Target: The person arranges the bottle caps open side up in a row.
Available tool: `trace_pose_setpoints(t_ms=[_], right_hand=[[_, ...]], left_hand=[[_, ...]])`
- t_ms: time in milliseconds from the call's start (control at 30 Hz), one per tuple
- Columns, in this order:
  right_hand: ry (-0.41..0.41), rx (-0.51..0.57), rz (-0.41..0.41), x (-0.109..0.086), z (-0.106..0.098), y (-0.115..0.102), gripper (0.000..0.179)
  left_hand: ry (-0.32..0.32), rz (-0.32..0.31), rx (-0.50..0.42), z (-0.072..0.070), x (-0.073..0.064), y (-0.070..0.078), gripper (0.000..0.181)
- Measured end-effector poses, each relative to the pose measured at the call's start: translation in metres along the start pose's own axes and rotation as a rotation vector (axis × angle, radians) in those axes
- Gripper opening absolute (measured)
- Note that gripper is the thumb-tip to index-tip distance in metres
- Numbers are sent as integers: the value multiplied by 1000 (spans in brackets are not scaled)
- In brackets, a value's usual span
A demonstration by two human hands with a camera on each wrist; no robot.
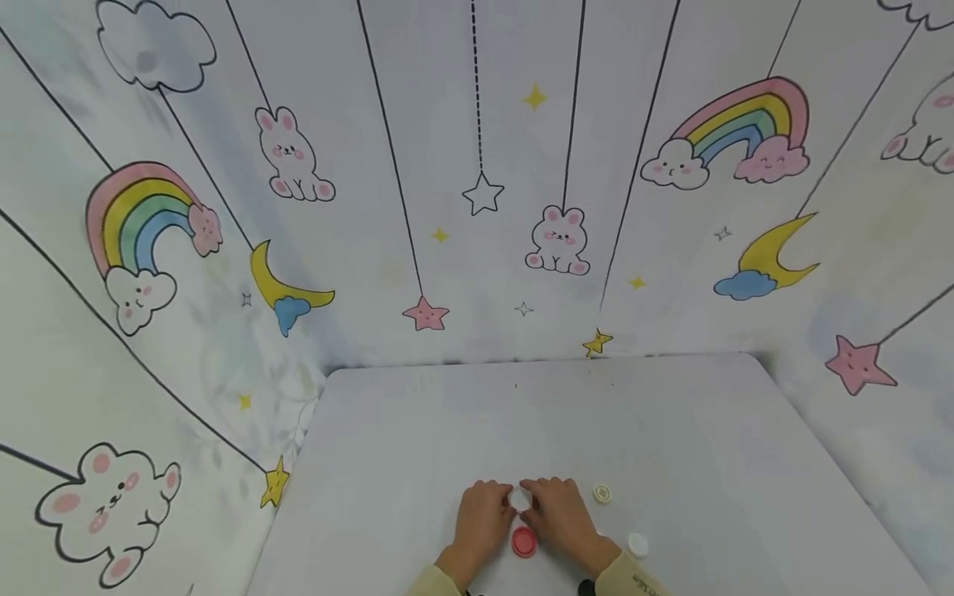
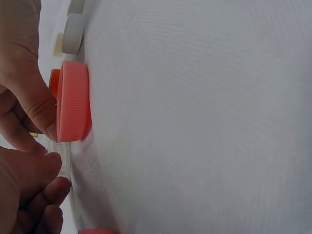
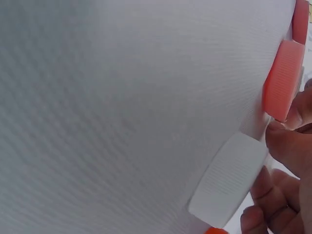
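Observation:
Both hands meet at a whitish, partly see-through bottle cap (image 1: pixel 519 499) on the table. In the head view, my left hand (image 1: pixel 484 515) grips it from the left and my right hand (image 1: pixel 561 517) from the right. A ribbed edge of that cap (image 2: pixel 64 158) shows between the fingertips in the left wrist view; the rest is hidden by fingers. Just on the near side of the hands lies a red bottle cap (image 1: pixel 524 542). A thick white cap (image 3: pixel 229 180) lies close to my right hand (image 3: pixel 287 151) in the right wrist view.
To the right of the right hand are a cream cap (image 1: pixel 602 494) and a white cap (image 1: pixel 637 545). An orange cap (image 2: pixel 54 80) stands partly behind the red one. Walls with painted rabbits and rainbows enclose the white table (image 1: pixel 417 422) at the back and sides.

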State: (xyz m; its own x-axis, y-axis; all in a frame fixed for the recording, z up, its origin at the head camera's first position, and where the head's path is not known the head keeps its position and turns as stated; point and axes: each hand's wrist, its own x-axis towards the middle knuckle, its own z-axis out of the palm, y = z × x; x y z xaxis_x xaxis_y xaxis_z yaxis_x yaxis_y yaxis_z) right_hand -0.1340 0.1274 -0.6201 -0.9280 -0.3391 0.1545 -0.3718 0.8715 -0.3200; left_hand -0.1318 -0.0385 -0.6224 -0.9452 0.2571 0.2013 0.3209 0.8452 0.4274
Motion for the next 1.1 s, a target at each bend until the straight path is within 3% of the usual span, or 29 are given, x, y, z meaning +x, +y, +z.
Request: trace_pose_setpoints(t_ms=[333,633,800,1100], right_hand=[[-36,-50,26,0,4,2,44],[-7,-25,37,-2,1,5,46],[-1,-30,66,-6,-7,8,45],[45,-62,87,-15,-19,24,41]], left_hand=[[15,-19,45,4,-3,3,35],[37,-56,50,5,-5,6,48],[70,-32,29,2,1,14,49],[43,4,-3,10,9,27,40]])
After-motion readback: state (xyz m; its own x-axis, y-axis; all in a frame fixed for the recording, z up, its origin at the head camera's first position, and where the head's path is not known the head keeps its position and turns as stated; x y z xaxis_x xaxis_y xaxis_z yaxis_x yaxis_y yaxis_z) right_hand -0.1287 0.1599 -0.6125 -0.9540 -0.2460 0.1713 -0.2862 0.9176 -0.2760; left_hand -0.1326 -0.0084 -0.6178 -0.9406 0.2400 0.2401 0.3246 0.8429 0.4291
